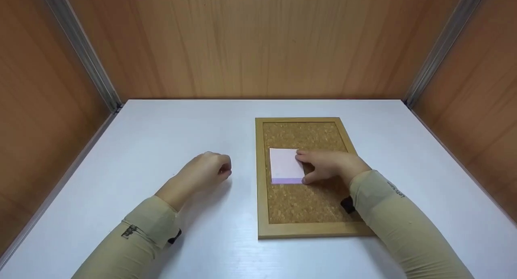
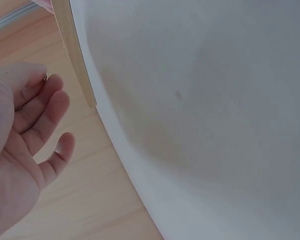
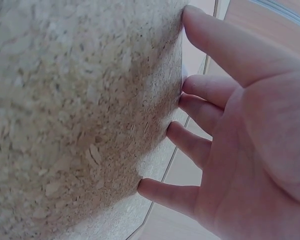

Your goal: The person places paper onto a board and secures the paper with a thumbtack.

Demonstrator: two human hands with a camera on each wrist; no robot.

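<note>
While flat on cork board [image 1: 301,202], pad [image 1: 285,166] shows pale pink.

Head view: looks down from above at the whole table [image 1: 169,125]. Wrist views: close, palm-side. All three share the cork board [image 1: 301,206] [image 2: 75,55] [image 3: 75,115].

White table [image 1: 169,125], wood-panel walls [image 1: 258,40].
</note>
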